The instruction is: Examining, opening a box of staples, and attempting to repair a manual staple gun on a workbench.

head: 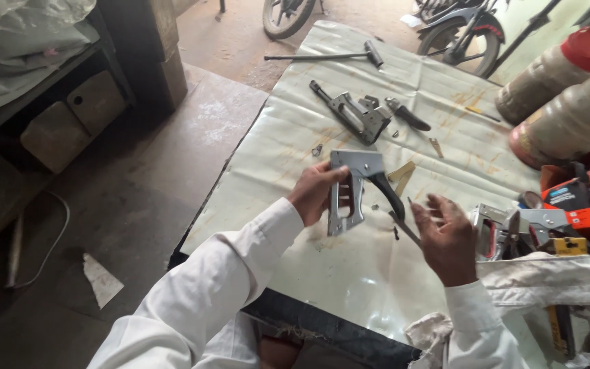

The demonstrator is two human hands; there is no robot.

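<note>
Head view, my two hands over the counter (349, 273). My left hand (314, 193) has its grip clamped on the stapler (353, 188), fingers wrapped over the upper left edge of the steel frame, thumb side hidden behind it. The stapler is held clear of the counter, its long axis near upright and tipped slightly, head at the top, open base at the bottom; its black lever (387, 193) slants down and to the right, away from my left hand and toward my right. My right hand (445, 236) hangs just right of that lever, apart from it, fingers loosely curled; a thin rod (404, 229) lies at or under them, and I cannot tell whether the grip is pinched on it or merely over it. So the stapler lies left of my right hand, and the lever is the part nearest to it. A second stapler (356, 116) lies farther up the counter, well apart; a third (507, 229) sits just right of my right hand, beside a white rag (554, 280)
</note>
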